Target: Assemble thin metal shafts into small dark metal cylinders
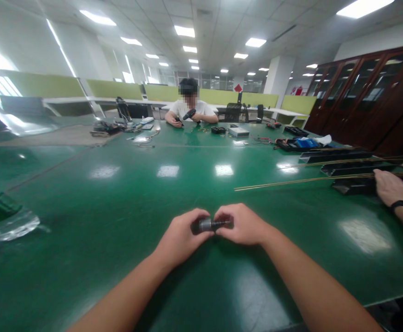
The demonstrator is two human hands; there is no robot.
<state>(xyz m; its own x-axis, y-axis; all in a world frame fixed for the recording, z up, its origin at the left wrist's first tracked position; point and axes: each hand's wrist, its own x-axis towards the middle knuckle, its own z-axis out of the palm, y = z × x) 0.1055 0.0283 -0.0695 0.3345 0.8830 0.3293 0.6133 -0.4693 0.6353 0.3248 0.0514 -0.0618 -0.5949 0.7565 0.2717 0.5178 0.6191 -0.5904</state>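
Note:
Just above the green table top, my left hand point(184, 235) is closed around the thick end of a small dark cylindrical part with a grey metallic band point(205, 225). It lies roughly level, and a narrower dark shaft points to the right. My right hand point(239, 224) is closed around that narrow end, with thumb and fingers curled on either side of it. The fingers hide both ends, and I cannot tell exactly what kind of part it is.
A clear water bottle point(4, 212) is at the left. Thin brass-coloured rods point(284, 181) cross black channels point(352, 186) at the right, where another person's hand point(393, 188) rests. Across the table point(135, 184), a person holds a dark power drill point(189, 114) near a white box point(238, 132).

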